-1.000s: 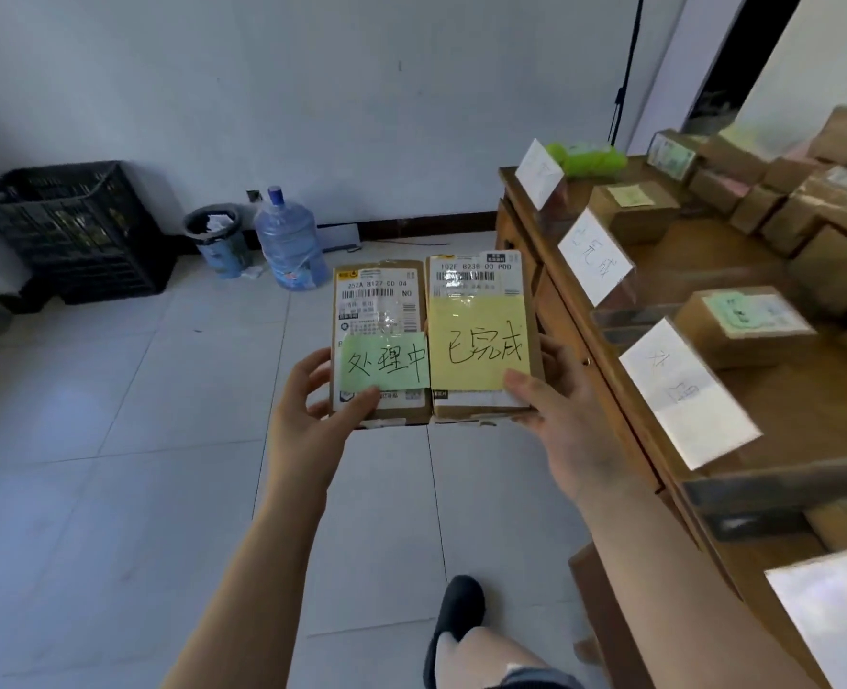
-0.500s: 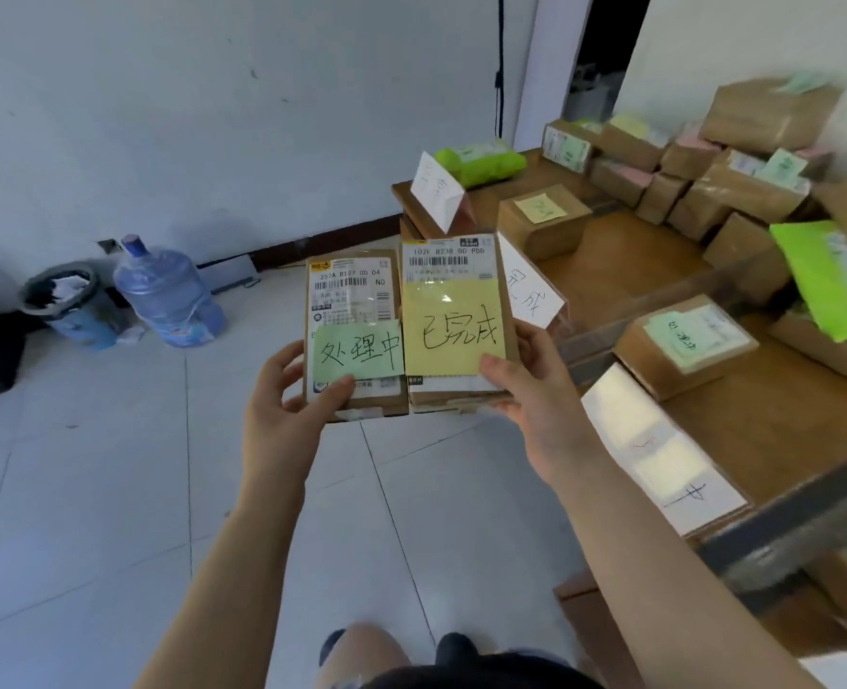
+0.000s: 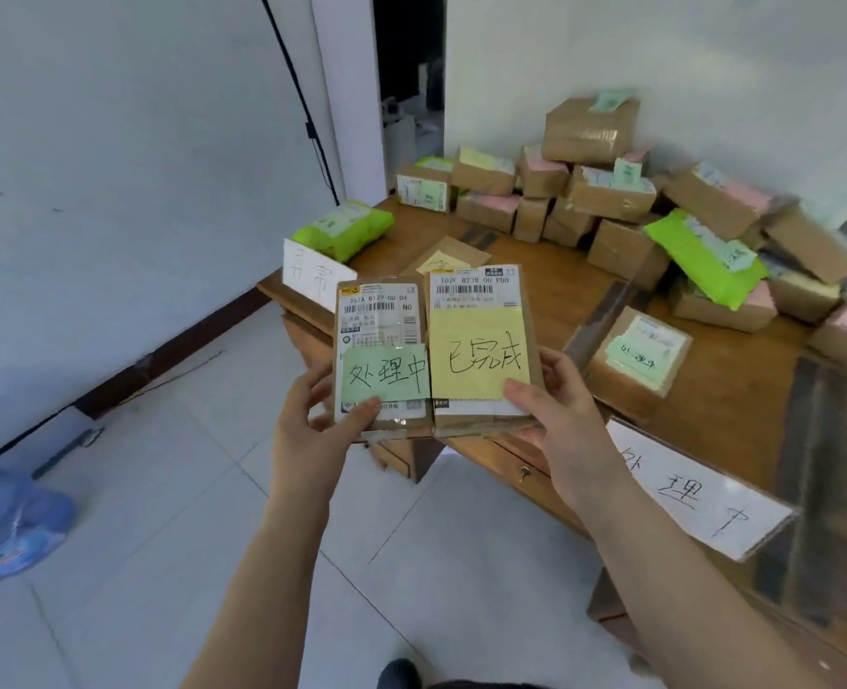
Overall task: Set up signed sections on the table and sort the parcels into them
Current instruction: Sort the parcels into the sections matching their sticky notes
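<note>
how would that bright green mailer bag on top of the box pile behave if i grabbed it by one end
The green mailer bag looks like soft plastic and drapes over the boxes beneath, so it would probably sag rather than stay flat. Its glossy skin may be a bit slippery. It lies slanted, so a push could slide it off.

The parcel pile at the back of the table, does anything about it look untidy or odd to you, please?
Yes: the parcel pile is unsorted, boxes tilted and stacked unevenly, and a green bag lies slanted across them.
</note>
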`<action>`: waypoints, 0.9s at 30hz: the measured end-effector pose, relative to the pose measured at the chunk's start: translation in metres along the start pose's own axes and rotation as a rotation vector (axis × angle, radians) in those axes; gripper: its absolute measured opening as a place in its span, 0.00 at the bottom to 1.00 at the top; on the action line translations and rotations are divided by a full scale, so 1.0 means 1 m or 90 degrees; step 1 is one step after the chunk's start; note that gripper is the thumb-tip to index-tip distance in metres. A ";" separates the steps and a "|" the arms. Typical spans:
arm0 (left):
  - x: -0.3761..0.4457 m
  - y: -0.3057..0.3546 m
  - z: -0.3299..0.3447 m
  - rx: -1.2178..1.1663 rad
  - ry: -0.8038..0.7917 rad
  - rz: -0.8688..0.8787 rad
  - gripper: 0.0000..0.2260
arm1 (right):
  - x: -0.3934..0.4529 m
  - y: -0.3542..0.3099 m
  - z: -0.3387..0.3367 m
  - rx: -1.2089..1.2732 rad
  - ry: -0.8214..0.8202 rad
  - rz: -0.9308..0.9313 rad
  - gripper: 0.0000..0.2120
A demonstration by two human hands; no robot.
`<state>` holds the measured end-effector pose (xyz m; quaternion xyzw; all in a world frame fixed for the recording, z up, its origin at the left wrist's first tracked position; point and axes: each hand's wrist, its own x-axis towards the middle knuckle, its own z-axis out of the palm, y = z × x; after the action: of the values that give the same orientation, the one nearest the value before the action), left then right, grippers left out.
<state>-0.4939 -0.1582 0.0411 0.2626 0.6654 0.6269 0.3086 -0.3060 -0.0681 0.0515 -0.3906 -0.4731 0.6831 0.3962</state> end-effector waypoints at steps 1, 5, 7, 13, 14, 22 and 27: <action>0.011 0.001 0.003 0.001 -0.027 -0.001 0.18 | 0.003 0.000 0.000 0.006 0.029 -0.005 0.20; 0.043 0.001 0.030 0.004 -0.135 -0.002 0.19 | 0.008 -0.005 -0.010 0.017 0.153 -0.024 0.17; 0.053 0.002 0.049 0.012 -0.184 0.008 0.20 | 0.008 -0.009 -0.021 0.029 0.214 -0.036 0.17; 0.067 0.003 0.114 0.040 -0.293 0.006 0.20 | 0.009 -0.023 -0.064 0.046 0.336 -0.062 0.15; 0.068 0.004 0.126 0.041 -0.305 0.007 0.20 | 0.011 -0.025 -0.073 0.052 0.350 -0.066 0.15; 0.054 0.010 0.233 0.066 -0.375 0.032 0.21 | 0.013 -0.054 -0.165 0.085 0.423 -0.088 0.15; 0.030 0.002 0.305 0.076 -0.423 -0.001 0.21 | 0.007 -0.083 -0.228 0.121 0.462 -0.139 0.22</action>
<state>-0.2887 0.0690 0.0330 0.4696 0.5644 0.4664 0.4933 -0.0876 0.0352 0.0735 -0.5157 -0.2753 0.4951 0.6428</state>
